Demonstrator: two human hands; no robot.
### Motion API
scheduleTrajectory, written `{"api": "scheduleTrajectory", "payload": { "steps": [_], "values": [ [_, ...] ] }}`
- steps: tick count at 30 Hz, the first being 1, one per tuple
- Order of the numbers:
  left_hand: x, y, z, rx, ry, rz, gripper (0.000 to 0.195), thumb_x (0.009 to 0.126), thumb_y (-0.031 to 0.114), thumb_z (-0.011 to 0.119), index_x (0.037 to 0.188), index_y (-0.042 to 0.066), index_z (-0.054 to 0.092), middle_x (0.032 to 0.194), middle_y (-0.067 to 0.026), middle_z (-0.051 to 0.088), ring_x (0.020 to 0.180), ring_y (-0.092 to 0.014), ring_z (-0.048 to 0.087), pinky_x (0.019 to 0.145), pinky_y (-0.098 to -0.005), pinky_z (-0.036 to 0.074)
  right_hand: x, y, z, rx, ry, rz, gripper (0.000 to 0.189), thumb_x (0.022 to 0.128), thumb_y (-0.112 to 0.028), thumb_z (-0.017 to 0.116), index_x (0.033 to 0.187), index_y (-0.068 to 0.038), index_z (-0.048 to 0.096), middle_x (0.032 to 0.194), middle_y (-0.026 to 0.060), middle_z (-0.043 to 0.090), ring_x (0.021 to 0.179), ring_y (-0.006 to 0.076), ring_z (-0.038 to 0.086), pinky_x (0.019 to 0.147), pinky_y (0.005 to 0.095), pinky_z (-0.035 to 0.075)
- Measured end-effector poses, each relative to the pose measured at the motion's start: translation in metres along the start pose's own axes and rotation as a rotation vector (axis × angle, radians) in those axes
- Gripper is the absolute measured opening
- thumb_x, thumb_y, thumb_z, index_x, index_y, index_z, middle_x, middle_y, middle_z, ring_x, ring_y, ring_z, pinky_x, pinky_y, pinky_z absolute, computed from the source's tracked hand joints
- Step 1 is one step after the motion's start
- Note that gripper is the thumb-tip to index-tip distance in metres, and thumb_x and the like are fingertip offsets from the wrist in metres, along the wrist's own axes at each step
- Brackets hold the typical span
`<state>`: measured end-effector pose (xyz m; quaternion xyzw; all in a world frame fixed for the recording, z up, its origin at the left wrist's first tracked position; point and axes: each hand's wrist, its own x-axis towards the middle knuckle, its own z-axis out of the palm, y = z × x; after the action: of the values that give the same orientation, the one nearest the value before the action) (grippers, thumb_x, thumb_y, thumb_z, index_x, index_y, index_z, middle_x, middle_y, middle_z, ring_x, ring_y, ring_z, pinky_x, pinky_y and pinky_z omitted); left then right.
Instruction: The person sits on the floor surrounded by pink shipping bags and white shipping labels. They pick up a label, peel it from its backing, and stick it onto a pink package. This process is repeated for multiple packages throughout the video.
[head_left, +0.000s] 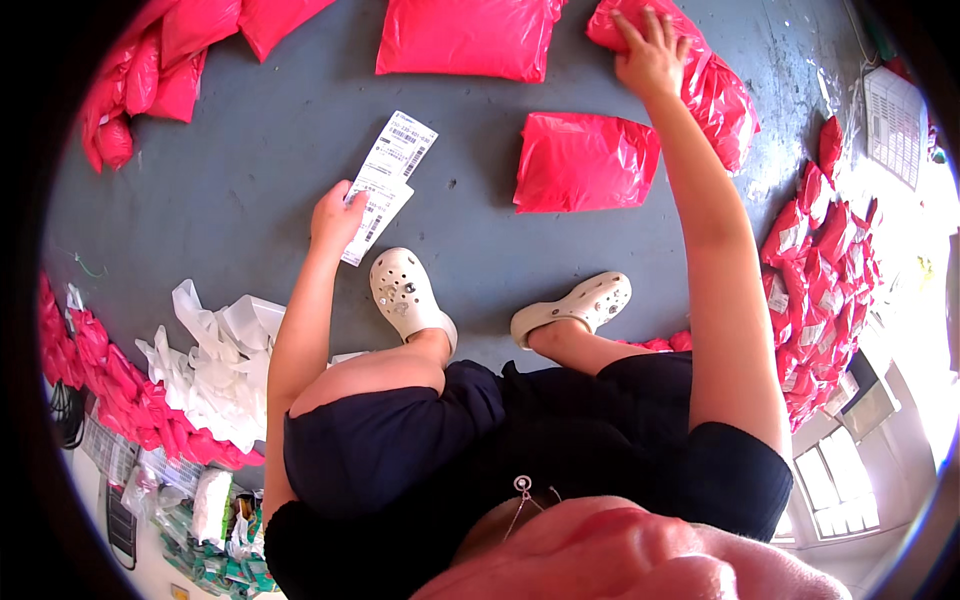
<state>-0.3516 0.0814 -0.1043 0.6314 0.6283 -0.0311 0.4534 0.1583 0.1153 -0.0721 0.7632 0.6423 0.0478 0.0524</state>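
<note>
My left hand (341, 217) holds printed paper labels (396, 150) with barcodes, fanned out between thumb and fingers. With fingers spread, my right hand (652, 56) rests on a red plastic mailing bag (694, 34) at the upper right. Another shiny red bag (716, 105) lies against it, partly behind my forearm. A flat red bag (585, 161) is on the grey floor (247, 165) between my hands, and a larger one (465, 37) lies beyond it at the top edge.
Red bags (176, 45) are heaped at the upper left. Labelled red bags (825, 262) form a pile at the right, near a white plastic crate (896, 124). White bags (217, 360) lie at the lower left beside more red ones (135, 405). My feet wear cream clogs (405, 292).
</note>
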Motion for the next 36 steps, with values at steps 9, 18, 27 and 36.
{"api": "scheduleTrajectory", "payload": {
  "steps": [9,18,27,36],
  "values": [
    [-0.005,-0.005,-0.003,0.006,-0.005,0.007,0.027,0.086,0.029,0.062,0.091,0.003,0.06,0.078,-0.0161,0.066,0.069,-0.032,0.064,0.064,-0.0407,0.048,0.01,-0.122,-0.042,0.203,-0.084,-0.35,0.074,0.077,-0.061,0.063,0.142,-0.041,0.034,0.153,0.0003,0.029,0.143,0.0331,0.021,0.113,0.0615,0.012],
    [-0.002,0.009,-0.003,0.003,-0.029,0.014,0.029,0.086,0.031,0.061,0.09,0.002,0.058,0.081,-0.0178,0.066,0.075,-0.036,0.063,0.065,-0.0423,0.047,0.061,-0.117,-0.018,0.071,0.12,-0.349,0.057,0.082,-0.026,0.058,0.137,-0.036,0.046,0.151,0.0087,0.033,0.14,0.0391,0.023,0.109,0.0652,0.019],
    [-0.015,0.006,-0.015,0.005,0.001,-0.041,0.028,0.087,0.031,0.062,0.096,0.004,0.062,0.083,-0.0157,0.067,0.074,-0.031,0.064,0.066,-0.0399,0.048,-0.029,-0.098,-0.04,0.36,0.023,-0.433,0.07,0.067,-0.053,0.075,0.129,-0.034,0.051,0.147,0.0048,0.033,0.141,0.0337,0.02,0.106,0.0726,0.014],
    [-0.017,0.019,-0.03,-0.505,0.08,0.075,0.016,0.087,0.013,0.065,0.092,-0.001,0.062,0.078,-0.0063,0.067,0.072,-0.009,0.06,0.064,-0.0277,0.048,-0.165,-0.062,-0.039,0.218,-0.442,-0.377,0.076,0.057,-0.051,0.079,0.128,-0.038,0.055,0.152,0.0078,0.026,0.143,0.0375,0.014,0.108,0.0705,0.009]
  ]
}}
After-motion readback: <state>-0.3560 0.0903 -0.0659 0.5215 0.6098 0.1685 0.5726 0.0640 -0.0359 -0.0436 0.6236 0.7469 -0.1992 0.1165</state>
